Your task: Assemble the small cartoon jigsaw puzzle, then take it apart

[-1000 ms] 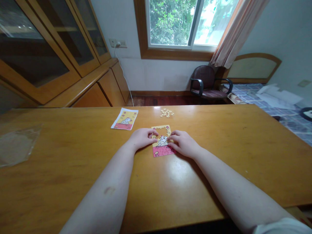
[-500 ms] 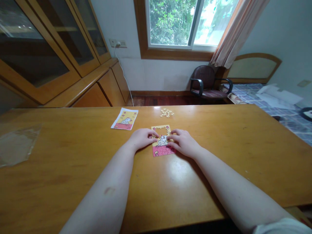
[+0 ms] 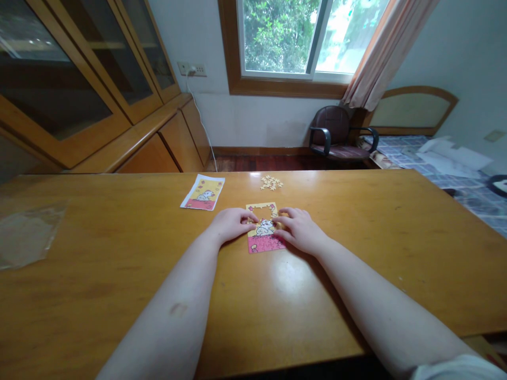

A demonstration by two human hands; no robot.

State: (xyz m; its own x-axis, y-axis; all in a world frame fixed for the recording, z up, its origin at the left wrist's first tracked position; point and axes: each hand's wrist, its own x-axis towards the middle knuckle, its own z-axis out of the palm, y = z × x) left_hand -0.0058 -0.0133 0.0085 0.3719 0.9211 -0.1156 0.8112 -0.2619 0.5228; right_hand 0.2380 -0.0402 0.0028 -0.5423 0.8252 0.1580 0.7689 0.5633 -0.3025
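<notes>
A jigsaw puzzle [image 3: 266,243] with a white cartoon animal on yellow and pink lies flat on the table in front of me. Its upper middle has a gap where the wood shows through. My left hand [image 3: 233,224] rests at the puzzle's left edge, fingers apart and their tips on the pieces. From the right, my right hand [image 3: 299,229] reaches over the opposite edge with its fingers spread, the tips touching or just above the pieces. No loose piece shows in either hand.
Beyond the puzzle lies a small pile of loose pieces [image 3: 271,182]. A printed picture sheet [image 3: 203,193] with the same design is at the back left. Clear plastic wrapping [image 3: 29,232] lies at the far left of the wooden table [image 3: 138,221]. A chair [image 3: 335,132] stands behind.
My right hand has shifted very slightly to the right, uncovering a little more of the animal. My left hand stays where it was.
</notes>
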